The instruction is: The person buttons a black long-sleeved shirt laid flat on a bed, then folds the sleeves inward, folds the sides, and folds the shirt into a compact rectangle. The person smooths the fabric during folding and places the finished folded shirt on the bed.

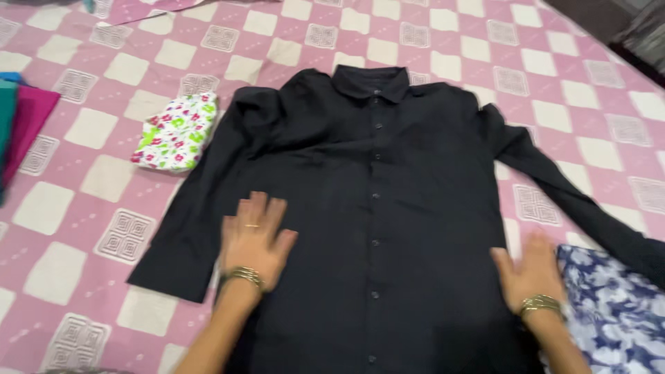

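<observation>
A black button-up shirt (377, 187) lies spread flat, front up, on a pink and cream checked bedsheet (83, 187), collar pointing away from me. My left hand (255, 237) rests flat on the shirt's left side, near the sleeve, fingers apart, with a ring and a bangle at the wrist. My right hand (532, 269) presses flat on the shirt's right edge, also with a bangle. Neither hand grips anything. The right sleeve stretches out toward the right edge of view.
A folded white cloth with green and red flowers (176, 131) lies left of the shirt. A blue and white floral cloth (613, 312) sits at the lower right. Folded magenta and teal cloths (24, 125) lie at the far left edge.
</observation>
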